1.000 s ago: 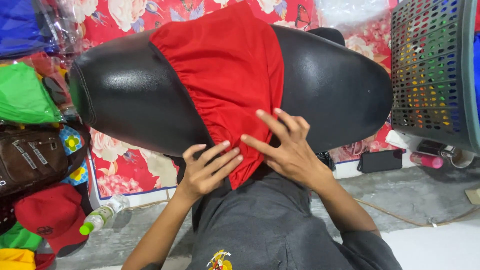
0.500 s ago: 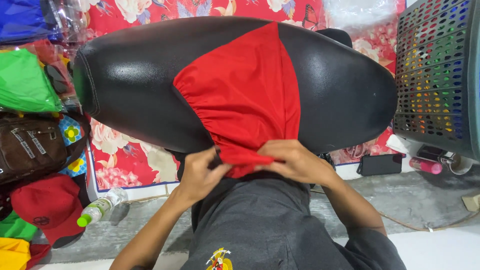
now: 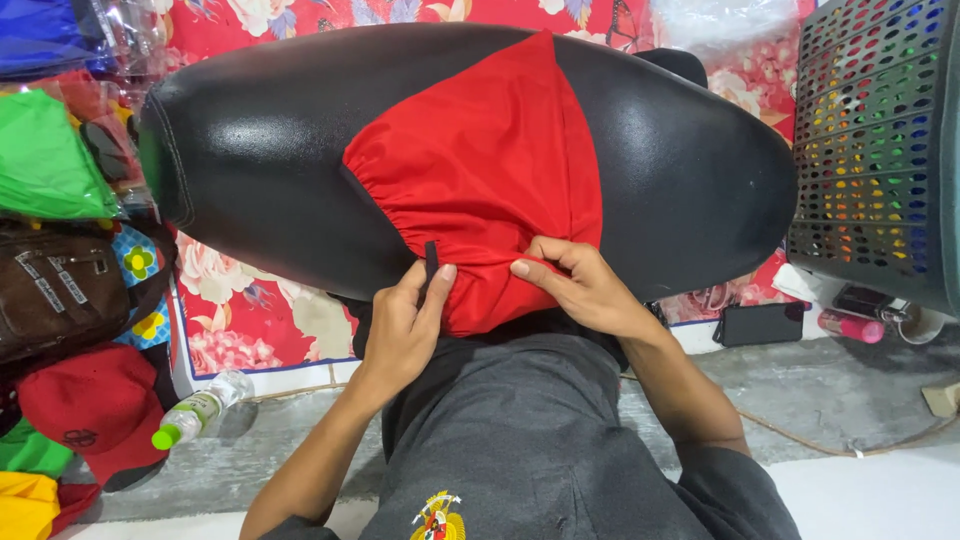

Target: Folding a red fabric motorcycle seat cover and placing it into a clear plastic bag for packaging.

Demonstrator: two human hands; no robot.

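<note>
We are pinching the soft, light red elastic-hemmed cover at six o'clock of the black motorcycle seat, left hand and right hand both gripping its gathered edge.

Two hands at work, left hand and right hand, both on one red cover over one black seat. Left of them: one bottle, one red cap. Right: one basket, one phone.

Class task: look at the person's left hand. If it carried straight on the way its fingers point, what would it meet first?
The left hand points up and away, so it would probably first press further into the red fabric cover it already pinches, with the black seat beneath.
</note>
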